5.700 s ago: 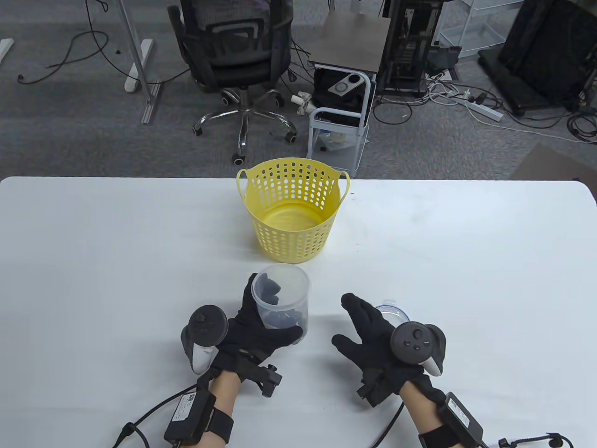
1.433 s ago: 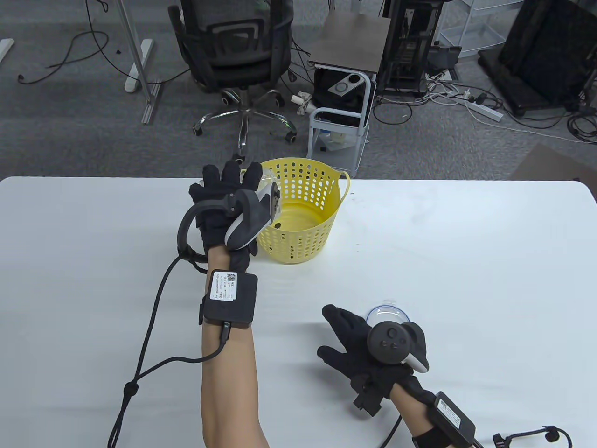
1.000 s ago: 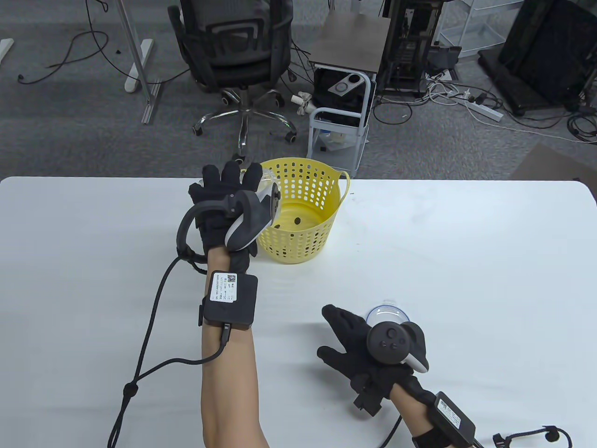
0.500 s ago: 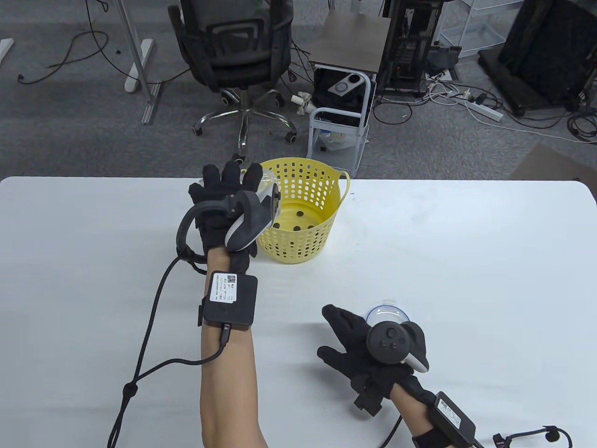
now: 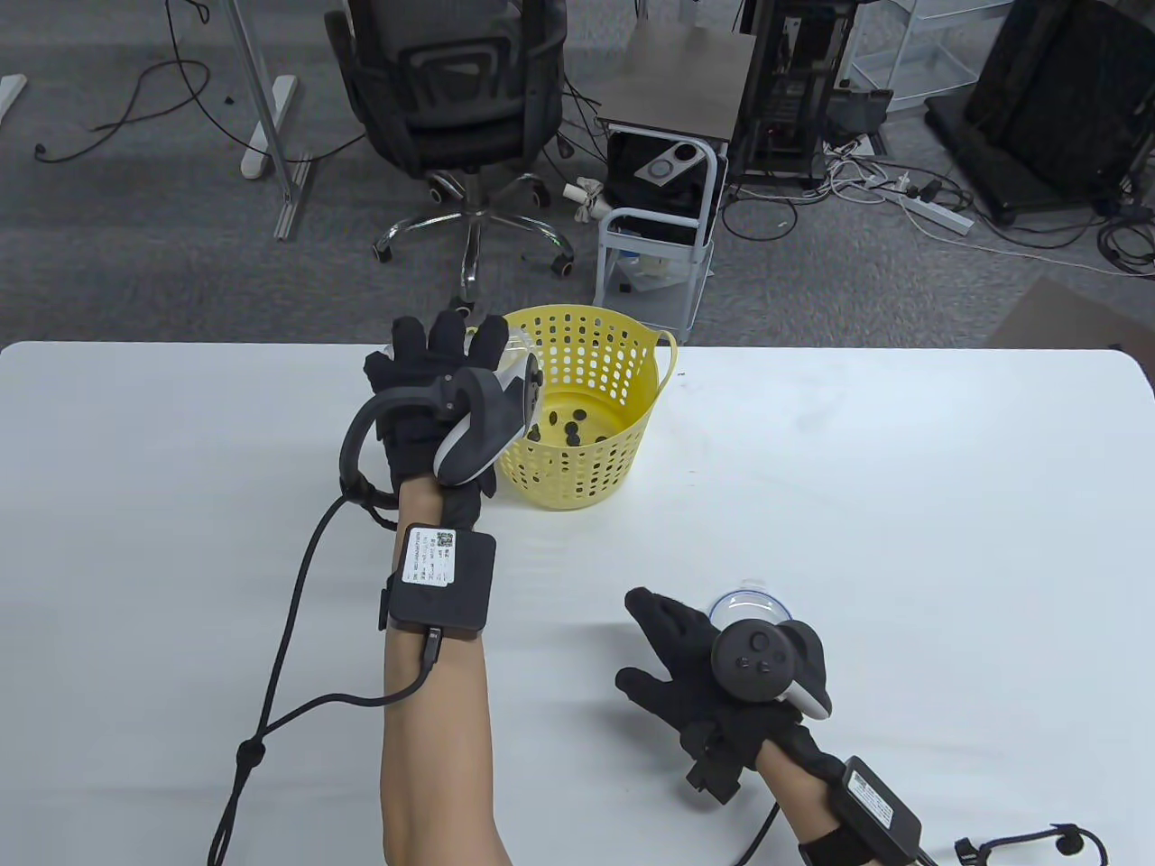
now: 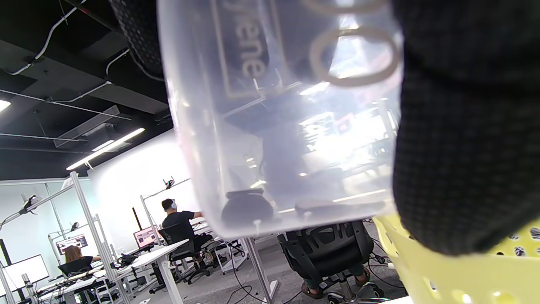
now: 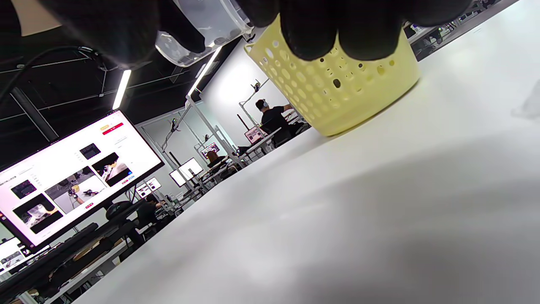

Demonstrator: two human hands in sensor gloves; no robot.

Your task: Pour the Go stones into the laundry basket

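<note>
A yellow perforated laundry basket point(image 5: 623, 361) stands at the table's far middle, with several black Go stones point(image 5: 567, 428) on its bottom. My left hand point(image 5: 433, 397) grips a clear plastic cup point(image 6: 278, 114) and holds it tipped over the basket's left rim; a little of the cup point(image 5: 516, 341) shows past my fingers in the table view. Two stones point(image 6: 247, 207) still lie inside near its lip. The cup point(image 7: 198, 25) and the basket point(image 7: 337, 84) also show in the right wrist view. My right hand point(image 5: 686, 658) rests flat and empty on the table, fingers spread.
A clear round lid point(image 5: 749, 603) lies on the white table point(image 5: 902, 505) just beyond my right hand. An office chair point(image 5: 460, 99) and a small cart point(image 5: 663, 180) stand on the floor behind the table's far edge.
My left hand carried the cup from the near table to the basket's left rim and tipped it. Over the last second more black stones have fallen into the basket. My right hand has barely moved.
</note>
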